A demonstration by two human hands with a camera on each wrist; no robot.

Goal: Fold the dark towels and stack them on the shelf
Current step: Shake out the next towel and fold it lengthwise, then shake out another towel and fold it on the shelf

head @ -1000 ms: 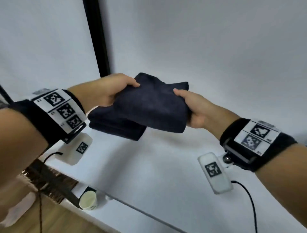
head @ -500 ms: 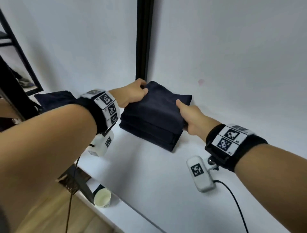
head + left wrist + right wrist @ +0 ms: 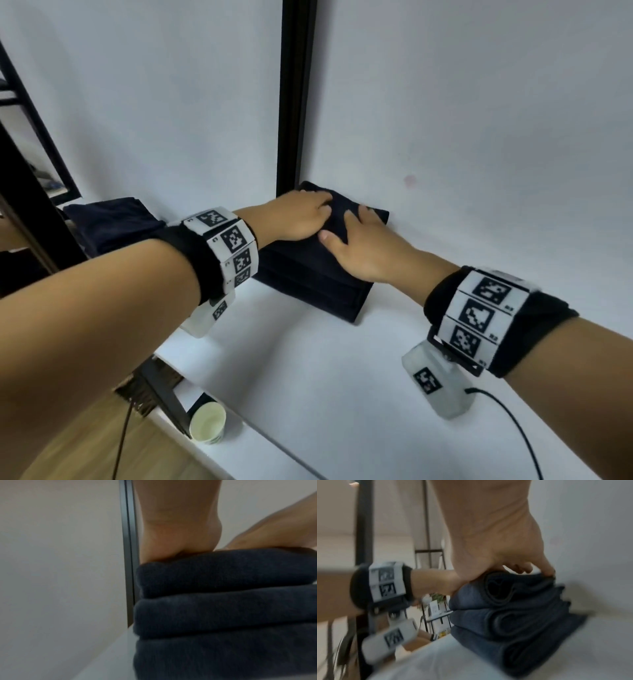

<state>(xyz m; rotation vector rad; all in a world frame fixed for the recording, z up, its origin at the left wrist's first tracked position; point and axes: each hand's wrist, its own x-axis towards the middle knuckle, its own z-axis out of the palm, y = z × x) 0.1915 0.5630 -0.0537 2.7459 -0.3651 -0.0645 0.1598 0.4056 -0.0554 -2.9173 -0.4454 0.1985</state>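
Observation:
A stack of three folded dark towels (image 3: 308,284) lies on the white shelf (image 3: 342,377), against the wall beside a black post. My left hand (image 3: 308,209) rests flat on the top towel at its far left. My right hand (image 3: 363,236) lies palm down next to it, thumb spread. In the left wrist view the heel of my left hand (image 3: 178,536) presses the top of the stack (image 3: 223,615). In the right wrist view my right hand (image 3: 505,545) sits on the stack (image 3: 513,615), its fingertips (image 3: 547,570) touching the top towel's far edge.
A second heap of dark cloth (image 3: 109,222) lies to the left, beyond the black post (image 3: 294,96). A paper cup (image 3: 207,423) stands on a lower ledge at the front left. A black cable (image 3: 507,428) trails from my right wrist unit.
A second ago both hands held the folded towel in the air. They set it on the stack, let go of its sides, and now lie flat on top.

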